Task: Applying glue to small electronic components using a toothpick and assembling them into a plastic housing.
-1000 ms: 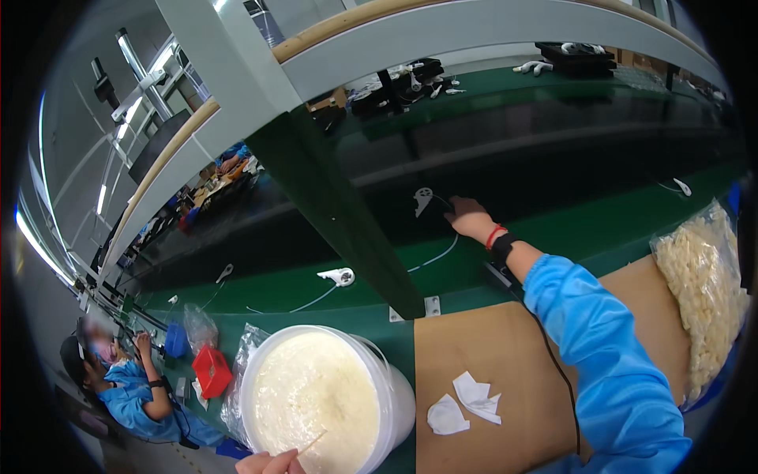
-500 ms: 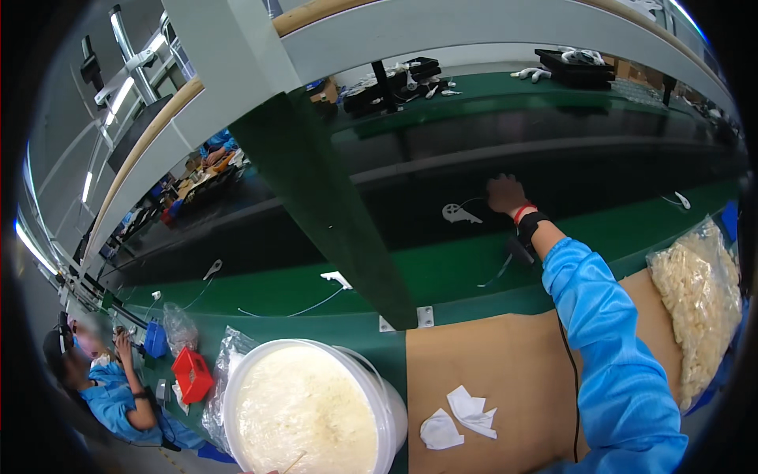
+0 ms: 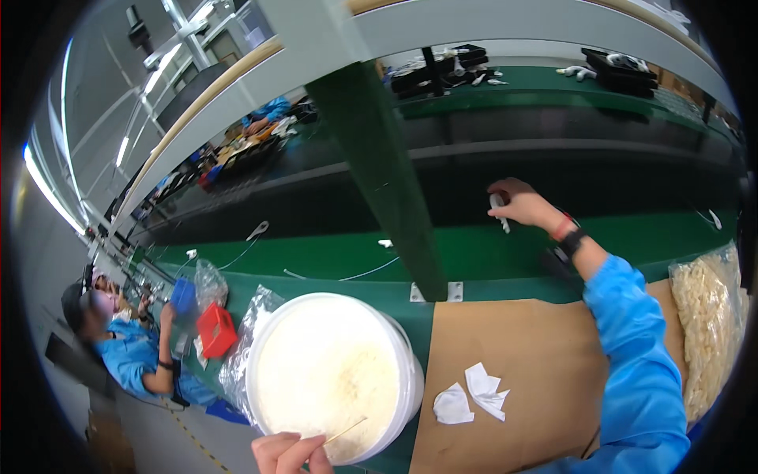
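Observation:
My right hand (image 3: 521, 204) reaches out over the dark conveyor belt (image 3: 584, 170), its fingers closed on a small white plastic part (image 3: 497, 205). Much of that part is hidden by the fingers. Low in the picture, my left hand (image 3: 292, 455) pinches a thin wooden stick (image 3: 347, 429), whose tip points over a large white bucket (image 3: 415, 383). Pale, cream-coloured content fills the bucket to near its rim. Two crumpled white wipes (image 3: 453, 404) lie on the brown cardboard (image 3: 545, 347) right of the bucket.
A green upright post (image 3: 387, 174) stands between bucket and belt. More white parts with thin cords (image 3: 257, 230) lie along the belt's near side. A bag of pale pieces (image 3: 707, 332) sits at right. Beyond a red bin (image 3: 216, 330), a co-worker (image 3: 130, 355) works at left.
The white part that lay on the belt beside my right hand is now in its fingers. My left hand has come into view with the stick. The view has shifted left.

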The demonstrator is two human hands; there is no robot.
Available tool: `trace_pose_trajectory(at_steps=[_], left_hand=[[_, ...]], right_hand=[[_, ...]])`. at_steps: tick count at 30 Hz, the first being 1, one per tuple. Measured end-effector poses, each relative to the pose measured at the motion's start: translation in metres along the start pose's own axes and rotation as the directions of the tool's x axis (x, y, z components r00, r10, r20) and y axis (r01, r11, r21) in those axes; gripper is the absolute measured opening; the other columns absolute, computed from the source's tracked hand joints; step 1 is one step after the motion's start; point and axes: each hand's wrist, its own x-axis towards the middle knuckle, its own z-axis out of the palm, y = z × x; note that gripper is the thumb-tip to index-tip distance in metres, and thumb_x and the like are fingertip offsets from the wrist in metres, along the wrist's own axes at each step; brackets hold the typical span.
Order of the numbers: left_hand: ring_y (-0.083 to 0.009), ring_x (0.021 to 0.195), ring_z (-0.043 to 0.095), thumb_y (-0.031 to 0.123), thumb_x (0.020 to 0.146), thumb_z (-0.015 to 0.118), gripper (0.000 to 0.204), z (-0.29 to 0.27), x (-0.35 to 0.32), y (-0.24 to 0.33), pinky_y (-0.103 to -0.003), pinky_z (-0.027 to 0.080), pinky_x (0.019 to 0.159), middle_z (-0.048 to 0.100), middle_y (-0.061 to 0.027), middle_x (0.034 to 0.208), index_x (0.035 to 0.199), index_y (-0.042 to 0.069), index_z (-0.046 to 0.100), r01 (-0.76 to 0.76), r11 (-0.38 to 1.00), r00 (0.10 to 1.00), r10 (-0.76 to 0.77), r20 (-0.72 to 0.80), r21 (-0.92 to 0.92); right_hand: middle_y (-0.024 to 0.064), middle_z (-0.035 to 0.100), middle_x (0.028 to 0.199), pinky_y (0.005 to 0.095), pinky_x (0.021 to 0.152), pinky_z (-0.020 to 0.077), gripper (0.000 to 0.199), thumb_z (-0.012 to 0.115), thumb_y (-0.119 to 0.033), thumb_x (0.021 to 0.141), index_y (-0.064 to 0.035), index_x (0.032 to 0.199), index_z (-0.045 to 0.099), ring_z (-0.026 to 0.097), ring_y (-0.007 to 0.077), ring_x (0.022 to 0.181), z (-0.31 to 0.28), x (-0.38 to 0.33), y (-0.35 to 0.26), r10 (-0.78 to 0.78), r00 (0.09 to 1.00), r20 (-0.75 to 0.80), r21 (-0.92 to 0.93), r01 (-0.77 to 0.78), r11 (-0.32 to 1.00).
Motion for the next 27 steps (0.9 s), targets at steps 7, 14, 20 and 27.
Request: trace_pose_trajectory(at_steps=[7, 14, 20, 27], left_hand=[[-0.0232, 0.076, 0.054, -0.006, 0.08, 0.06, 0.007, 0.019, -0.008, 0.02, -0.032, 0.043, 0.068, 0.057, -0.0123, 0.081, 0.084, -0.005, 0.065, 0.01, 0.952, 1.0, -0.008, 0.006, -0.306], [-0.0237, 0.068, 0.054, -0.001, 0.081, 0.061, 0.007, 0.033, -0.017, 0.047, -0.032, 0.044, 0.065, 0.058, -0.0142, 0.076, 0.082, -0.006, 0.065, -0.07, 0.854, 0.995, 0.099, 0.028, -0.515], [-0.0228, 0.065, 0.054, 0.001, 0.081, 0.063, 0.007, 0.028, -0.023, 0.061, -0.031, 0.043, 0.063, 0.059, -0.0132, 0.073, 0.081, -0.005, 0.066, -0.094, 0.856, 0.984, 0.157, 0.083, -0.508], [-0.0218, 0.064, 0.053, 0.001, 0.081, 0.063, 0.007, 0.025, -0.027, 0.062, -0.031, 0.043, 0.063, 0.059, -0.0121, 0.072, 0.082, -0.005, 0.066, -0.106, 0.873, 0.976, 0.183, 0.119, -0.475]], right_hand=[[0.0086, 0.048, 0.118, 0.034, 0.099, 0.0461, 0.048, 0.074, 0.003, 0.075, -0.0009, 0.117, 0.051, 0.052, 0.0181, 0.113, -0.059, -0.146, -0.179, -0.168, 0.983, 0.07, 0.817, 0.04, 0.576], [0.0123, 0.045, 0.112, 0.04, 0.094, 0.0527, 0.055, 0.083, 0.005, 0.064, -0.006, 0.104, 0.047, 0.059, 0.0304, 0.109, -0.062, -0.209, -0.234, -0.328, 0.938, -0.116, 0.817, 0.278, 0.506], [0.0107, 0.046, 0.108, 0.038, 0.084, 0.057, 0.052, 0.085, 0.0, 0.064, -0.007, 0.098, 0.047, 0.064, 0.0302, 0.1, -0.055, -0.222, -0.247, -0.406, 0.884, -0.232, 0.717, 0.438, 0.543], [0.0108, 0.046, 0.106, 0.0362, 0.083, 0.0573, 0.045, 0.085, -0.002, 0.065, -0.0062, 0.093, 0.05, 0.065, 0.0293, 0.098, -0.053, -0.227, -0.251, -0.404, 0.873, -0.273, 0.701, 0.468, 0.538]])
